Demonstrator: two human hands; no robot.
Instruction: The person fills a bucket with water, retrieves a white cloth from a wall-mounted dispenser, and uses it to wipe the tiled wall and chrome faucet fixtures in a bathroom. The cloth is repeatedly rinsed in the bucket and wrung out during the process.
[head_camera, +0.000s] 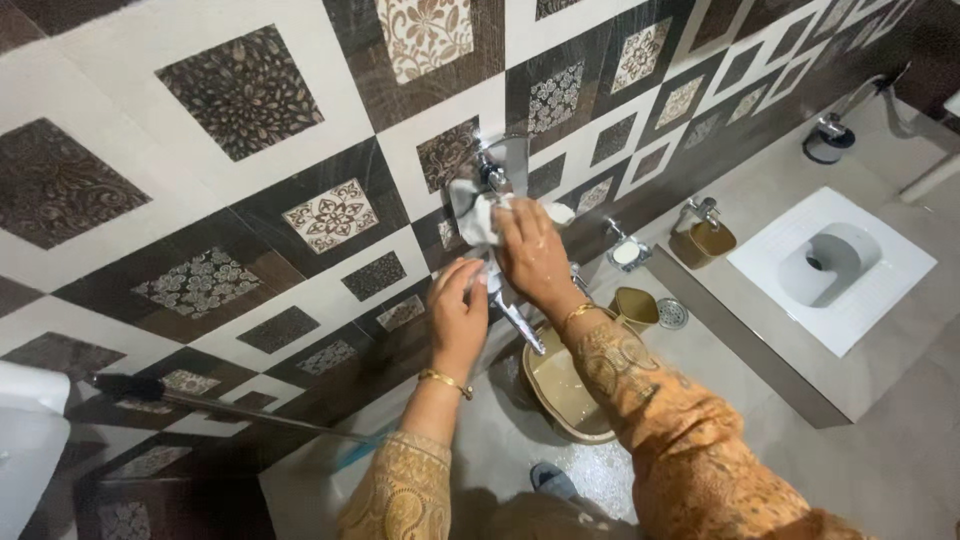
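**Cloth on the wall tap**

From the head view, looking down: the right hand (532, 250) is pressed flat on a white cloth (478, 218), fingers curled over it, holding it against the chrome wall tap (497, 172) set in the patterned brown-and-white tiles. Just below, the left hand (458, 318) closes its fingers around the tap's lower pipe (520, 325), thumb and fingertips touching the metal. Straight beneath the hands, a beige bucket (563, 392) stands on the floor, water inside. A small mug (636, 306) sits near it, beside the floor drain (672, 313). Off right, the white squat toilet (835, 265) lies well apart.
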